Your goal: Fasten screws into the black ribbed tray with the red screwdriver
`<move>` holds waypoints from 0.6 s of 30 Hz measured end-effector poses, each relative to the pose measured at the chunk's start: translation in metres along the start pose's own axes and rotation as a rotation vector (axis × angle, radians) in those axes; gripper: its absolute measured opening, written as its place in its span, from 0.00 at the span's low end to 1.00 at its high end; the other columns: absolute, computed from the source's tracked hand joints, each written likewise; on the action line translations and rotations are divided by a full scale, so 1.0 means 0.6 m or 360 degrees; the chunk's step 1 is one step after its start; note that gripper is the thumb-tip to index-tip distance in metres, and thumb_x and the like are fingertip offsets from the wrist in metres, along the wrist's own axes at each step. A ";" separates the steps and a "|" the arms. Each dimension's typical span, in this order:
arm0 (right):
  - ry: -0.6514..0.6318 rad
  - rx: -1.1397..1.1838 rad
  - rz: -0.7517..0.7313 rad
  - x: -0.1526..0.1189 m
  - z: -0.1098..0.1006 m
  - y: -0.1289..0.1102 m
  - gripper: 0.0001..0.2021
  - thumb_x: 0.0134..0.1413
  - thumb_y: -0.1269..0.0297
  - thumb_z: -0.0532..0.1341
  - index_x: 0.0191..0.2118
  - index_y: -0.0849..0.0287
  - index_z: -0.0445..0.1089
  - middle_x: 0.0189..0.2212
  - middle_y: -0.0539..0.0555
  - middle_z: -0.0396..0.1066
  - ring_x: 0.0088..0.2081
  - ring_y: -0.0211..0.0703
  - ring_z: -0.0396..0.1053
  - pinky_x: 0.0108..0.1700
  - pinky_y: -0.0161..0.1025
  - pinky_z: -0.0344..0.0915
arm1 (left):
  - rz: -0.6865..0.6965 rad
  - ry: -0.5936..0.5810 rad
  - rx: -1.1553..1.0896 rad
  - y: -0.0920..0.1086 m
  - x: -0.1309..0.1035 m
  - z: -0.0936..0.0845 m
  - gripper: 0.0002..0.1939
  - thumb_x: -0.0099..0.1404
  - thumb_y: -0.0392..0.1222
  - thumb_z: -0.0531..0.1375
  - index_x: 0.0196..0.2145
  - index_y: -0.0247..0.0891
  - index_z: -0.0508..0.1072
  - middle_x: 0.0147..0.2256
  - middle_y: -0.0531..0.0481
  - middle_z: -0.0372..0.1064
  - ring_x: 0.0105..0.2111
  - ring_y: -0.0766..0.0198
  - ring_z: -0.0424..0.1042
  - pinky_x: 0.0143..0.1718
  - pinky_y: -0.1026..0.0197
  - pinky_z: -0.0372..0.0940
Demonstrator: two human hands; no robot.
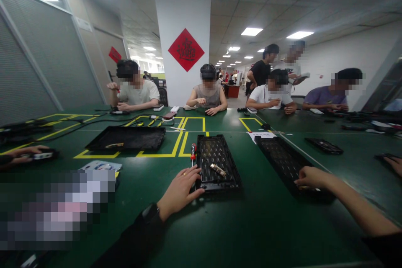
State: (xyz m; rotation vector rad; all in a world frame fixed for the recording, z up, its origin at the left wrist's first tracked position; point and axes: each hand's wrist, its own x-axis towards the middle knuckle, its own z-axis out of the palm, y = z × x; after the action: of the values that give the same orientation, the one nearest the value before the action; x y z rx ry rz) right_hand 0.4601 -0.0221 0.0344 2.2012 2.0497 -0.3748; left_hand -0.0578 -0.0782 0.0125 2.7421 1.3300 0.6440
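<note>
My left hand (180, 190), with a ring and a dark wristband, rests its spread fingers on the near left corner of a black tray (232, 176). Inside that tray, dotted with rows of small light marks, lies a short tan-and-metallic strip (217, 170). A screwdriver (193, 153) with a red and black handle lies along the tray's left side. My right hand (310, 177) reaches into the near end of a second black tray (273, 150), its fingertips closed together. Whatever they pinch is hidden; small pale and yellowish bits show under the hand.
On the green table (251, 226) are yellow tape outlines, a wider black tray (125, 138) at left, cables and a dark flat device (323, 145) at right. Several people sit along the far side. Other people's hands show at the left edge (25, 155) and right edge (394, 164).
</note>
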 end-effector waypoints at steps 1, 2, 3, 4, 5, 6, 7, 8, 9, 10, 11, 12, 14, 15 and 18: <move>-0.0078 0.0057 0.0008 0.000 0.004 -0.004 0.14 0.43 0.54 0.60 0.22 0.61 0.70 0.22 0.55 0.70 0.27 0.45 0.68 0.25 0.35 0.56 | -0.0005 0.0003 -0.0005 0.000 -0.001 0.001 0.20 0.63 0.56 0.49 0.44 0.41 0.67 0.56 0.46 0.59 0.60 0.56 0.52 0.58 0.48 0.50; -0.0145 0.0117 0.0013 0.001 0.006 -0.005 0.15 0.43 0.53 0.60 0.22 0.62 0.70 0.22 0.55 0.69 0.26 0.44 0.68 0.25 0.35 0.56 | -0.0009 0.0002 -0.0012 0.000 -0.001 0.001 0.20 0.63 0.56 0.49 0.45 0.41 0.67 0.56 0.46 0.59 0.60 0.56 0.51 0.58 0.48 0.50; -0.0198 0.0190 0.0009 0.002 0.008 -0.005 0.15 0.43 0.52 0.60 0.22 0.62 0.69 0.21 0.54 0.69 0.25 0.42 0.67 0.24 0.35 0.55 | -0.0012 0.0002 -0.0023 0.000 -0.002 0.001 0.20 0.63 0.55 0.49 0.45 0.41 0.67 0.56 0.46 0.59 0.60 0.56 0.51 0.58 0.48 0.51; -0.0246 0.0265 0.0009 0.003 0.007 -0.003 0.16 0.43 0.52 0.59 0.22 0.62 0.69 0.21 0.54 0.68 0.23 0.40 0.66 0.24 0.34 0.55 | -0.0016 0.0000 -0.0034 0.000 -0.002 0.000 0.20 0.63 0.55 0.49 0.45 0.41 0.67 0.56 0.46 0.59 0.60 0.56 0.50 0.58 0.48 0.51; -0.0295 0.0342 -0.0008 0.003 0.006 0.000 0.16 0.44 0.52 0.59 0.23 0.62 0.69 0.20 0.53 0.68 0.22 0.39 0.65 0.24 0.34 0.55 | -0.0021 -0.0002 -0.0047 0.001 -0.003 0.000 0.20 0.63 0.55 0.49 0.45 0.41 0.67 0.56 0.46 0.59 0.60 0.56 0.50 0.57 0.48 0.51; -0.0329 0.0403 -0.0018 0.002 0.004 0.003 0.16 0.44 0.52 0.59 0.23 0.62 0.69 0.20 0.53 0.67 0.22 0.38 0.64 0.24 0.34 0.56 | -0.0027 -0.0005 -0.0059 0.001 -0.003 -0.001 0.20 0.63 0.55 0.49 0.45 0.41 0.67 0.56 0.46 0.59 0.60 0.56 0.50 0.57 0.48 0.52; -0.0333 0.0433 -0.0012 0.001 0.002 0.005 0.15 0.45 0.52 0.58 0.24 0.62 0.68 0.20 0.53 0.68 0.22 0.37 0.64 0.24 0.34 0.56 | -0.0035 -0.0005 -0.0069 0.001 -0.003 -0.001 0.20 0.63 0.55 0.49 0.45 0.41 0.67 0.56 0.46 0.59 0.60 0.56 0.50 0.57 0.48 0.52; -0.0305 0.0426 0.0009 -0.002 0.000 0.007 0.15 0.45 0.53 0.59 0.24 0.62 0.68 0.21 0.53 0.68 0.22 0.38 0.65 0.24 0.34 0.56 | -0.0042 -0.0005 -0.0080 0.001 -0.003 -0.001 0.20 0.63 0.55 0.49 0.45 0.41 0.67 0.57 0.46 0.58 0.60 0.56 0.50 0.57 0.49 0.52; -0.0243 0.0381 0.0055 -0.005 -0.001 0.008 0.14 0.44 0.54 0.59 0.25 0.62 0.68 0.22 0.54 0.69 0.24 0.39 0.66 0.25 0.34 0.57 | -0.0046 -0.0005 -0.0090 0.001 -0.003 -0.001 0.20 0.63 0.55 0.49 0.44 0.41 0.67 0.57 0.46 0.58 0.60 0.56 0.50 0.57 0.49 0.52; -0.0161 0.0314 0.0111 -0.008 -0.002 0.008 0.13 0.43 0.55 0.60 0.25 0.62 0.68 0.23 0.55 0.70 0.25 0.41 0.67 0.25 0.34 0.57 | -0.0049 -0.0007 -0.0102 0.000 -0.003 -0.001 0.20 0.63 0.55 0.49 0.44 0.41 0.67 0.57 0.46 0.58 0.60 0.56 0.50 0.57 0.49 0.52; -0.0084 0.0246 0.0162 -0.011 -0.002 0.007 0.12 0.42 0.56 0.61 0.25 0.62 0.67 0.24 0.56 0.70 0.26 0.43 0.68 0.25 0.35 0.57 | -0.0050 -0.0006 -0.0114 0.000 -0.004 0.000 0.20 0.63 0.55 0.49 0.44 0.41 0.67 0.57 0.46 0.58 0.60 0.56 0.50 0.57 0.49 0.53; -0.0026 0.0194 0.0191 -0.015 -0.002 0.007 0.12 0.41 0.57 0.62 0.25 0.62 0.67 0.24 0.56 0.71 0.28 0.44 0.68 0.25 0.35 0.57 | -0.0048 -0.0006 -0.0126 -0.001 -0.004 0.000 0.20 0.63 0.55 0.49 0.44 0.40 0.67 0.57 0.46 0.58 0.60 0.55 0.50 0.57 0.49 0.53; 0.0013 0.0174 0.0165 -0.021 0.001 0.008 0.12 0.41 0.56 0.62 0.25 0.62 0.66 0.25 0.56 0.71 0.28 0.45 0.69 0.25 0.35 0.57 | -0.0044 -0.0009 -0.0146 -0.002 -0.005 0.001 0.20 0.63 0.55 0.49 0.45 0.40 0.67 0.57 0.45 0.58 0.60 0.55 0.50 0.57 0.49 0.53; 0.0016 0.0189 0.0135 -0.024 0.003 0.009 0.13 0.41 0.55 0.62 0.25 0.61 0.66 0.25 0.56 0.71 0.29 0.45 0.69 0.25 0.35 0.57 | -0.0046 -0.0012 -0.0153 -0.003 -0.005 0.002 0.20 0.63 0.55 0.49 0.45 0.40 0.67 0.57 0.45 0.57 0.60 0.55 0.50 0.57 0.48 0.53; 0.0041 0.0235 0.0081 -0.031 0.007 0.013 0.14 0.41 0.53 0.61 0.26 0.61 0.67 0.25 0.56 0.72 0.29 0.45 0.70 0.25 0.35 0.58 | -0.0050 -0.0012 -0.0173 -0.003 -0.007 0.002 0.20 0.63 0.55 0.49 0.45 0.40 0.67 0.57 0.45 0.57 0.60 0.55 0.49 0.57 0.48 0.53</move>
State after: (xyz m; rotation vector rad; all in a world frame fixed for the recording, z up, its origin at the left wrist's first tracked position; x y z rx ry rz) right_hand 0.4663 -0.0418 0.0342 2.3483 2.0356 -0.5106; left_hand -0.0607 -0.0800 0.0100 2.6307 1.2935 0.6816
